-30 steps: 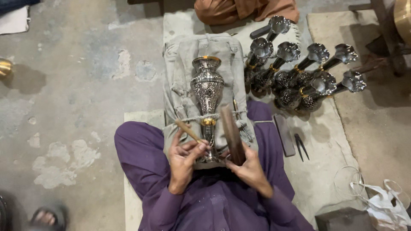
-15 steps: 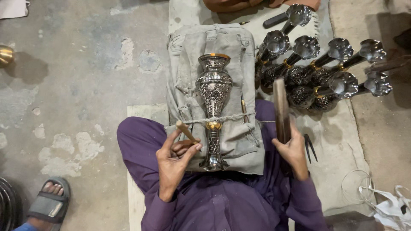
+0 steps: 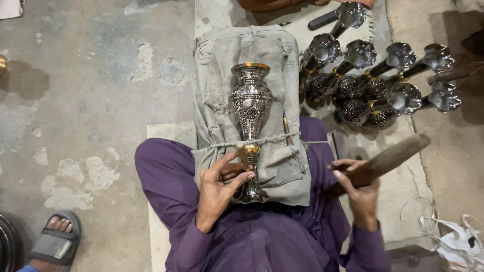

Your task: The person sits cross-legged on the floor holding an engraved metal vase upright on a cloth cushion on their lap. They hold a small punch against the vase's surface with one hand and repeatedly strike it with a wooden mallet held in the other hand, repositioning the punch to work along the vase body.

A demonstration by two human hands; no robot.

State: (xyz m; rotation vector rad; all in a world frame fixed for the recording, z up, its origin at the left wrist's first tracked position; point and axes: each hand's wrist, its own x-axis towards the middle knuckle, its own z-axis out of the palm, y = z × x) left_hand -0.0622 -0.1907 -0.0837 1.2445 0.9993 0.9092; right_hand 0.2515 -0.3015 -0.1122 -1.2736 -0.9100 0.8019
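Your left hand (image 3: 219, 189) is pinching a short chisel (image 3: 242, 154) against the engraved vase (image 3: 250, 118), which is lying tied on the grey cushion (image 3: 222, 75) across your lap. Your right hand (image 3: 359, 186) is gripping a wooden mallet (image 3: 385, 161), raised off to the side.

left: bare floor (image 3: 101, 75) | right: vases (image 3: 383, 85) crowd (tight)

Concrete floor (image 3: 91, 75) carries pale mat (image 3: 403, 186); metal vases (image 3: 373, 80) lie on mat.
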